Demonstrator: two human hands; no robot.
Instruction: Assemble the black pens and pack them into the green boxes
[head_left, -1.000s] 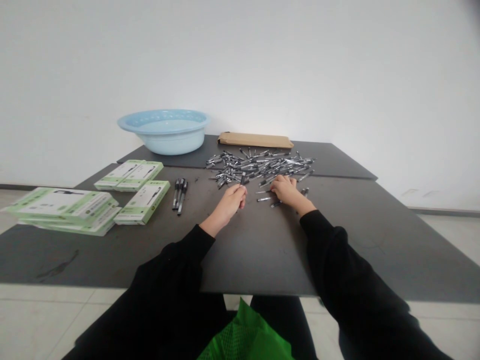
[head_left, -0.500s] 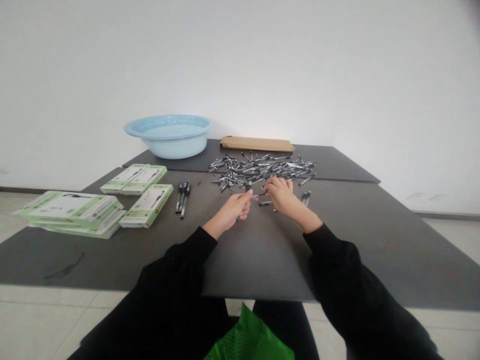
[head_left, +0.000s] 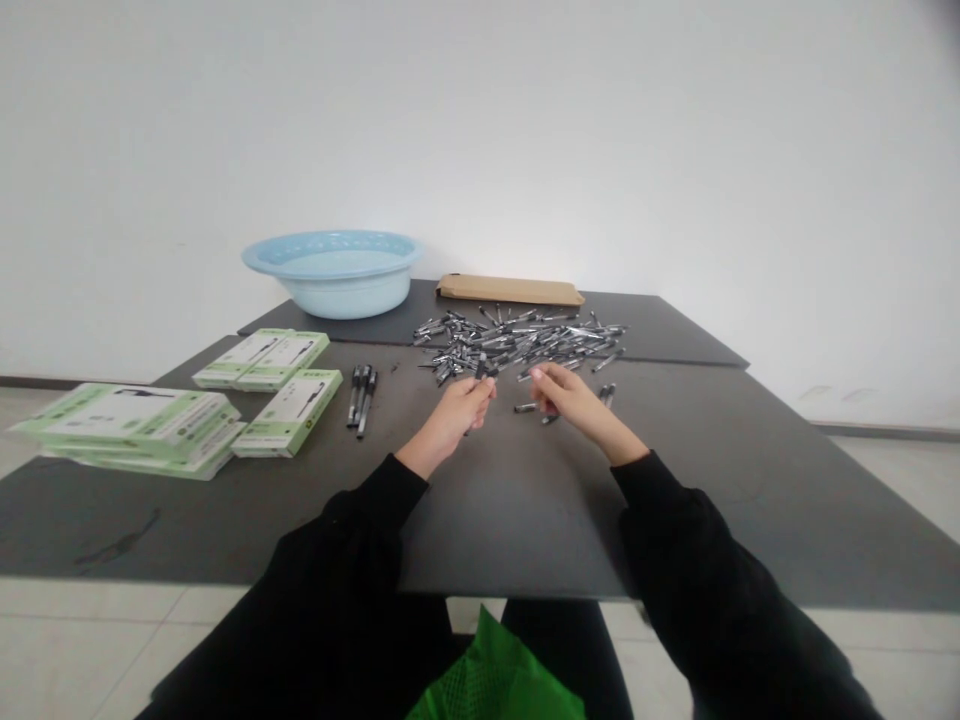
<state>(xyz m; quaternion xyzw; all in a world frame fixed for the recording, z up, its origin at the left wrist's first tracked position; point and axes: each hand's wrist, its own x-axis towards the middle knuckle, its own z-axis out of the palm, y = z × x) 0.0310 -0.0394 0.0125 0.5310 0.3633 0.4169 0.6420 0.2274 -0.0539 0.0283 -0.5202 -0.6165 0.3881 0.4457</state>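
Two hands hover just before the pile [head_left: 517,340], close enough to pick from: the left hand [head_left: 457,408] pinches a pen [head_left: 481,371] upright, the right hand [head_left: 566,397] curls narrow, holding what I cannot tell; three pens [head_left: 360,392] lie by the boxes [head_left: 289,412].

Bright, even, soft light; faint shadows, slightly blurry, edges bowed.

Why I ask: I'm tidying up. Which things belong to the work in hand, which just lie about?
In hand: left hand, the pen it grips, right hand, pen pile.
Lying about: blue basin, brown packet, green boxes, three pens set aside.
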